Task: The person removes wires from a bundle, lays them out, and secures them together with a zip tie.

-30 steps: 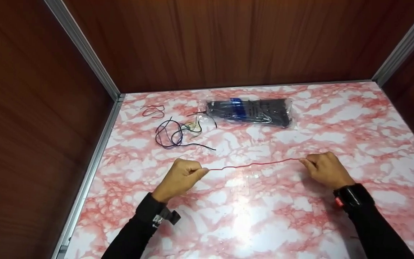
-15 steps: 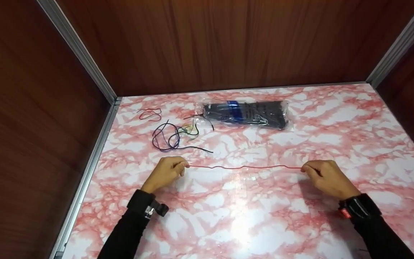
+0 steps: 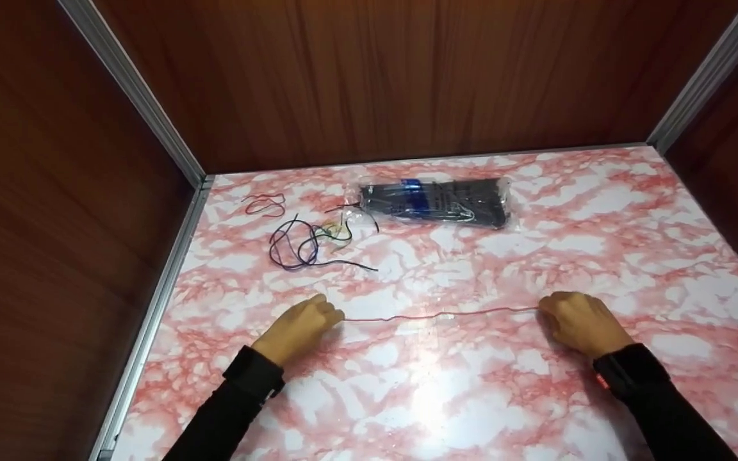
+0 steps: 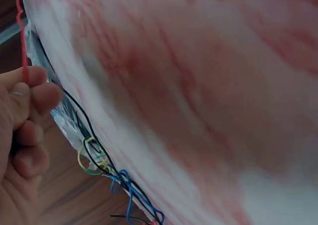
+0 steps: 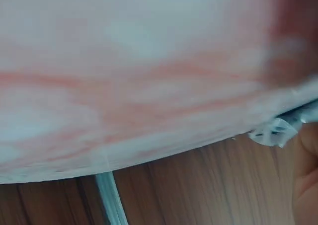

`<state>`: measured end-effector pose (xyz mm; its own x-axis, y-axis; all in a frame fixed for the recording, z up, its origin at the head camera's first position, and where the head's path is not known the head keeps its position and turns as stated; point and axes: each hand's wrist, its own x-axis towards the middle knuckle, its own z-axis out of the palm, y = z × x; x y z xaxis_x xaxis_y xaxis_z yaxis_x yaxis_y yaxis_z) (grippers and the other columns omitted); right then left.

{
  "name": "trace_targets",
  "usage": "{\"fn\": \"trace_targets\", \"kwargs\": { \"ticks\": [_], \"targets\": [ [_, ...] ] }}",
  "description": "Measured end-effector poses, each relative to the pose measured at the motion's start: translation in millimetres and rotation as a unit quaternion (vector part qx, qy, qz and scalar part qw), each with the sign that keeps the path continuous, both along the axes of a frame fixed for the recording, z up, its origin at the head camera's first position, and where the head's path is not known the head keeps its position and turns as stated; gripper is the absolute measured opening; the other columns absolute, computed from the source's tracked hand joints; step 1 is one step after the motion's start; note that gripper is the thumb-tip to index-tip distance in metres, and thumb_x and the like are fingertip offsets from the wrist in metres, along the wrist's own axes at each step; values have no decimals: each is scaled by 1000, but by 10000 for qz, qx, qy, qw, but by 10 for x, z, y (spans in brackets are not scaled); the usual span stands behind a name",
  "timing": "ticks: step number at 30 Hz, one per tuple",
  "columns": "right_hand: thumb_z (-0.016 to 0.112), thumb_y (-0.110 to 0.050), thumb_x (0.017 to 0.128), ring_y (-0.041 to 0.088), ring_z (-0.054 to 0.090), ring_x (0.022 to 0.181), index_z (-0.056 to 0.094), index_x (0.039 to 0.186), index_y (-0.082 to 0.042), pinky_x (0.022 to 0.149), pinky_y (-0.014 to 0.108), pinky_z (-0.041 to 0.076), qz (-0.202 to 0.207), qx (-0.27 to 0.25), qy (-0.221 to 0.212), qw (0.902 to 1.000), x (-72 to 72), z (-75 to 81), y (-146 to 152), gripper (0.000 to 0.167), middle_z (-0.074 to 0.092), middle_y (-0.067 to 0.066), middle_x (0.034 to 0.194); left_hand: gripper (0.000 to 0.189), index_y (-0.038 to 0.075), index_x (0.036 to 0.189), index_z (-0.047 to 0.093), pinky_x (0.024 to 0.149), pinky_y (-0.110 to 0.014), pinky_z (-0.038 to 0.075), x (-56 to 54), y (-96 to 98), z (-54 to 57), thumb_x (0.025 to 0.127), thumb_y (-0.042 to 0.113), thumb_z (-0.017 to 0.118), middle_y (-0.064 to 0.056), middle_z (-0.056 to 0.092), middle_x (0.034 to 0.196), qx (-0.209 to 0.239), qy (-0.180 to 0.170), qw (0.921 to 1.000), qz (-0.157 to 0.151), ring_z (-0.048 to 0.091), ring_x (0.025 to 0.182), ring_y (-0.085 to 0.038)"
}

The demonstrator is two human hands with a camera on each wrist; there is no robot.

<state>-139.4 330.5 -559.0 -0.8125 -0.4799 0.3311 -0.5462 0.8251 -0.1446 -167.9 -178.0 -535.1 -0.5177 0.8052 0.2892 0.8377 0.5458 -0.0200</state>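
A thin red wire (image 3: pixel 439 315) stretches nearly level between both hands, with slight kinks along it. My left hand (image 3: pixel 302 328) pinches its left end between thumb and fingers; in the left wrist view the red wire (image 4: pixel 24 46) runs up from the fingertips of the left hand (image 4: pixel 22 115). At the other end, my right hand (image 3: pixel 580 323) grips the wire with curled fingers. Only a sliver of the right hand (image 5: pixel 307 180) shows at the edge of the right wrist view, where its fingertips are out of frame.
Tangled dark wires (image 3: pixel 293 262) lie beyond the left hand, beside a small yellow-green wire (image 3: pixel 332 232). A loose red wire (image 3: pixel 265 203) sits farther back left. A clear bag of black cable ties (image 3: pixel 436 202) lies near the back wall. Wood panels (image 3: pixel 394 83) enclose the marbled table (image 3: pixel 599 211).
Both hands first moved apart, drawing the wire straighter, then came slightly closer together and nearer the table's front. The left hand has turned with its back more upward. The wire stays in both hands.
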Motion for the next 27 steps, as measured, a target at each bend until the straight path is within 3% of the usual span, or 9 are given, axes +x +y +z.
{"fn": "trace_targets", "kwargs": {
  "ticks": [5, 10, 12, 15, 18, 23, 27],
  "targets": [
    [68, -2, 80, 20, 52, 52, 59, 71, -12, 45, 40, 43, -623, -135, 345, 9974, -49, 2, -10, 16, 49, -1, 61, 24, 11, 91, 64, 66, -27, 45, -12, 32, 76, 80, -10, 62, -1, 63, 82, 4, 358, 9990, -284, 52, 74, -18],
    [66, 2, 84, 19, 58, 63, 61, 77, -9, 56, 38, 48, -386, -342, 16, 9987, -65, 23, -69, 15, 57, 3, 70, 24, 8, 96, 60, 72, -29, 47, 1, -47, -2, 79, -9, 64, -5, 63, 81, -422, 674, 9966, 212, 55, 75, -21],
    [63, 6, 86, 21, 61, 70, 63, 81, -7, 62, 39, 50, -236, -414, -322, 9983, -63, 40, -81, 14, 61, 5, 75, 28, 6, 97, 60, 73, -30, 49, -7, -79, -22, 76, -11, 66, -6, 63, 81, -453, 499, 9967, 444, 57, 77, -23],
    [62, 6, 88, 22, 64, 78, 67, 89, -4, 67, 41, 52, -158, -524, -708, 9960, -53, 64, -73, 12, 65, 6, 82, 32, 5, 97, 63, 70, -32, 51, -38, -109, -24, 71, -14, 66, -6, 64, 80, -172, -47, 9982, 578, 61, 77, -24],
    [64, 5, 88, 22, 65, 80, 68, 91, -5, 69, 40, 52, -44, -614, -716, 9955, -50, 78, -52, 11, 67, 5, 84, 29, 6, 92, 69, 69, -33, 52, -75, -138, 4, 71, -14, 69, -4, 65, 76, 122, -428, 9973, 576, 63, 75, -23],
    [66, 16, 79, 25, 65, 81, 68, 94, -3, 69, 42, 53, 306, -577, -250, 9976, -24, 58, -25, 24, 67, 8, 85, 21, 9, 81, 71, 65, -32, 52, -97, -200, 35, 76, -11, 67, -2, 63, 71, -56, -262, 9987, 437, 61, 71, -21],
    [64, 23, 72, 29, 65, 90, 68, 103, 0, 75, 44, 53, 464, -414, -294, 9976, -13, 90, 61, 39, 68, 11, 95, 25, 10, 83, 71, 65, -30, 50, -120, -168, 7, 75, -13, 64, -2, 63, 73, -189, 11, 9991, 373, 56, 72, -19]
  ]
}}
